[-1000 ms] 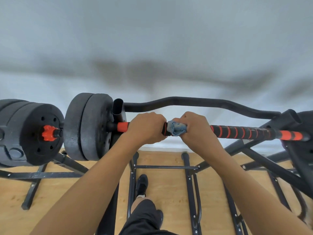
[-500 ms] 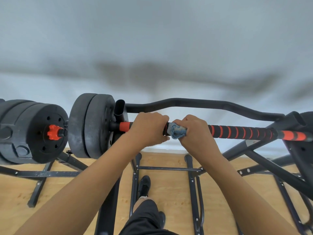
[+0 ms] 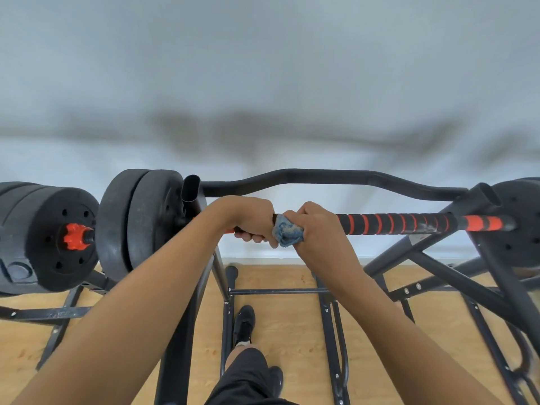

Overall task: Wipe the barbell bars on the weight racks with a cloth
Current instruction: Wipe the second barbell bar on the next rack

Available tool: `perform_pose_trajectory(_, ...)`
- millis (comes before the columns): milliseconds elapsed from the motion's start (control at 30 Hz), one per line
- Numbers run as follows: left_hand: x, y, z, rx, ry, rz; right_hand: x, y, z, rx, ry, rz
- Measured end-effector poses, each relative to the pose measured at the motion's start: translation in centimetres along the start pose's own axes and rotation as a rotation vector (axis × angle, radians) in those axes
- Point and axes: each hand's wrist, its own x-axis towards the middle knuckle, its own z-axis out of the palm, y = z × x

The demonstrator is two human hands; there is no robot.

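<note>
My shoe [image 3: 245,323] stands on the floor right under the rack [image 3: 175,375]. If the bar fell, it could hit my toes. My left hand [image 3: 248,220] is curled tight round the barbell bar [image 3: 394,223]. My right hand [image 3: 318,229], just beside it, squeezes the blue cloth [image 3: 287,233] round the bar. If I push too hard, the bar may roll off its rests. The cloth is bunched small, so it could slip out. The heavy plates [image 3: 140,220] at the end would pull it down fast.
</note>
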Motion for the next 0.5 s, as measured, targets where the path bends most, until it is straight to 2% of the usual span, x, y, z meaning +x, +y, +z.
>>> perform_pose_trajectory(67,-0.4,0.2,-0.1,0.006,0.013,0.052,-0.3,0.1,-0.1,0.017,0.003,0.002)
perform_pose_trajectory(100,-0.7,0.2,0.2,0.038,0.076,0.092,-0.3,0.2,-0.2,0.017,-0.009,0.004)
perform_pose_trajectory(133,-0.9,0.0,0.6,0.125,0.182,0.12,-0.1,0.2,-0.4,0.008,-0.024,0.007)
perform_pose_trajectory(233,-1.1,-0.8,3.1,0.587,0.554,0.109,0.7,-0.3,-0.6,-0.035,-0.041,0.019)
perform_pose_trajectory(300,-0.9,-0.7,4.3,0.648,0.674,0.079,0.6,-0.6,-0.5,-0.025,-0.014,0.019)
perform_pose_trajectory(367,-0.6,-0.2,4.2,0.576,0.673,0.041,0.1,-0.7,-0.3,0.012,-0.005,0.026)
perform_pose_trajectory(400,-0.4,-0.1,3.7,0.522,0.612,0.032,-0.1,-0.7,-0.3,0.024,0.005,0.03)
perform_pose_trajectory(500,-0.1,0.2,1.5,0.307,0.284,0.017,-0.6,-0.5,-0.2,0.049,0.019,0.037)
